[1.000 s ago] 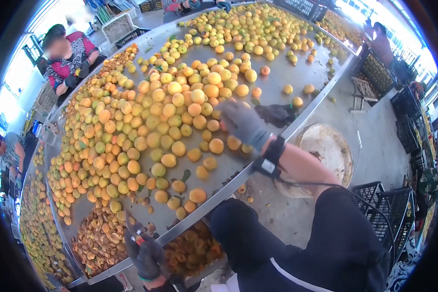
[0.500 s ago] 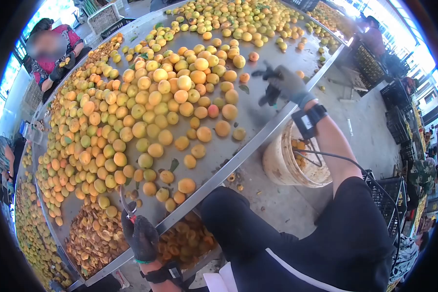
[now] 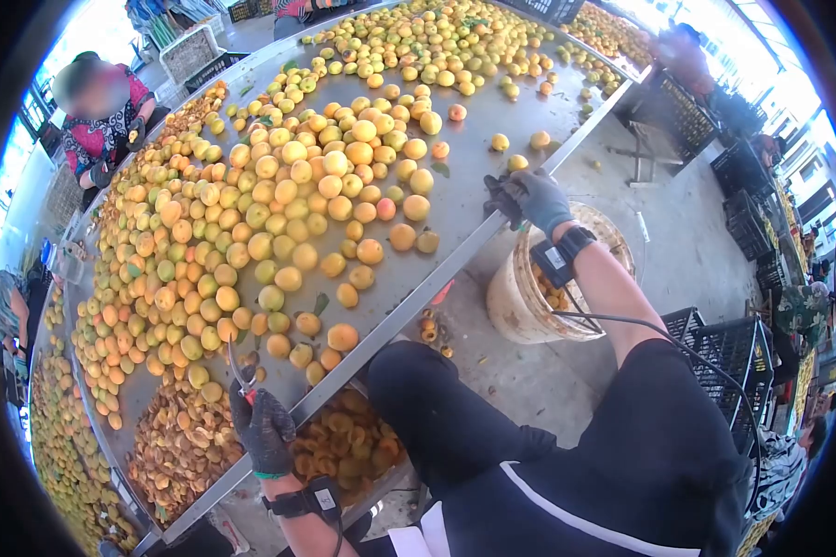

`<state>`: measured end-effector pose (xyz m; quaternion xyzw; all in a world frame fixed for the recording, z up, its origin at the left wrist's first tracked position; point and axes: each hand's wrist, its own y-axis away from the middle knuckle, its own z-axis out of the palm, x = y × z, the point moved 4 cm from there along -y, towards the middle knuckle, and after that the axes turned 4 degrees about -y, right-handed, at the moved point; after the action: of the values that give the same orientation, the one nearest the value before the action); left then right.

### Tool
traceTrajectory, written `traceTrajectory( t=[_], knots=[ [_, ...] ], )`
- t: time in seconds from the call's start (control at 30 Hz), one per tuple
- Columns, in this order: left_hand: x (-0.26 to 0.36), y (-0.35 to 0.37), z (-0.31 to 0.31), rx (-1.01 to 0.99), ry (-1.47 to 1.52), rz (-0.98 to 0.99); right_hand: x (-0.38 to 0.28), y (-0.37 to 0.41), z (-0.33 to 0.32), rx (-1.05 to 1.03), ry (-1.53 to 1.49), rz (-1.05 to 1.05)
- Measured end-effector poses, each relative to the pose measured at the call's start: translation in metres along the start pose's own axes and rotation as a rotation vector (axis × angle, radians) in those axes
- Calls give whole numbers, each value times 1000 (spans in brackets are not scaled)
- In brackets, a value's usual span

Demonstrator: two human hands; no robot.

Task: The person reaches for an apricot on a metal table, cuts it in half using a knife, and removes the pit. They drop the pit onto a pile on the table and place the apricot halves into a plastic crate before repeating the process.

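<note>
My left hand [image 3: 263,432], in a dark grey glove, is closed round red-handled shears [image 3: 244,385] with a slim curved blade. The blade points up towards whole apricots [image 3: 279,246] on the metal table. Beside this hand lies a heap of split apricot pieces [image 3: 181,441]. My right hand [image 3: 529,200], gloved in grey with dark fingertips, is over the table's right rim [image 3: 437,283]. Its fingers are partly bent and apart, with no fruit visible in them. Three loose apricots [image 3: 517,163] lie just beyond it. Part of its palm side is hidden.
A dirty white bucket [image 3: 520,302] with orange pieces stands below my right hand. Under the left rim sits a container of apricot halves [image 3: 348,446]. A cable [image 3: 650,325] runs along my right arm. Black crates [image 3: 729,362] stand at right. A co-worker [image 3: 102,121] sits across the table.
My right hand has come back from over the table to its rim, and loose apricots now show beyond it. My left hand keeps the shears in nearly the same place. The view has shifted slightly.
</note>
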<state>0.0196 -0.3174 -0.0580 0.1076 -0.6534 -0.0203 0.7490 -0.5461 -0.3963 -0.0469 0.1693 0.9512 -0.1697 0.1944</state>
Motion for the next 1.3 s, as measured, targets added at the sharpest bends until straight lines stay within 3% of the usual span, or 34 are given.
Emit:
traceTrajectory(
  t=[0.07, 0.13, 0.23, 0.4, 0.47, 0.57, 0.67, 0.73, 0.8, 0.83, 0.87, 0.93, 1.0, 1.07, 1.13, 1.2, 1.23, 1.3],
  knots=[
    [-5, -1, -1, -6, 3, 28, 2, -12, -3, 9, 23, 29],
    [-9, 0, -4, 59, 2, 43, 5, -28, -20, 160, 44, 103],
    [0, 4, 1, 39, -15, 59, 34, -78, -13, 34, 173, 88],
    [-1, 3, 1, 59, -31, 31, 16, -130, 14, -29, 122, 140],
    [-4, 3, 0, 58, -42, 42, -5, -153, 46, -136, -386, 190],
    [-10, 3, -3, 87, 4, 68, -42, -200, 102, -183, -485, 46],
    [-12, 3, -5, 93, 28, 75, -91, -210, 111, -164, -410, 58],
    [-9, 4, -4, 125, -3, 44, -87, -234, 136, -186, -508, 20],
    [-5, 5, -5, 110, -9, 30, -90, -239, 143, -212, -406, -89],
    [-5, 5, -5, 78, -7, 14, -54, -274, 183, -281, -430, -112],
    [-7, 5, -7, 91, -9, 7, -65, -270, 186, -296, -432, -116],
    [-12, 8, -11, 91, 9, 20, -86, -253, 161, -237, -51, -6],
    [-21, 10, -20, 85, 6, 27, -95, -257, 157, -247, 12, -79],
    [-24, 12, -22, 70, 3, 37, -98, -249, 158, -394, -298, -45],
    [-21, 11, -20, 68, 2, 51, -94, -246, 169, -394, -334, -55],
    [-15, 11, -12, 110, 9, 22, -98, -231, 174, -473, -565, -196],
    [-12, 11, -9, 154, 14, -10, -103, -220, 176, -387, -587, -199],
    [-8, 10, -7, 136, 8, -5, -115, -204, 183, -411, -599, -232]
  ],
)
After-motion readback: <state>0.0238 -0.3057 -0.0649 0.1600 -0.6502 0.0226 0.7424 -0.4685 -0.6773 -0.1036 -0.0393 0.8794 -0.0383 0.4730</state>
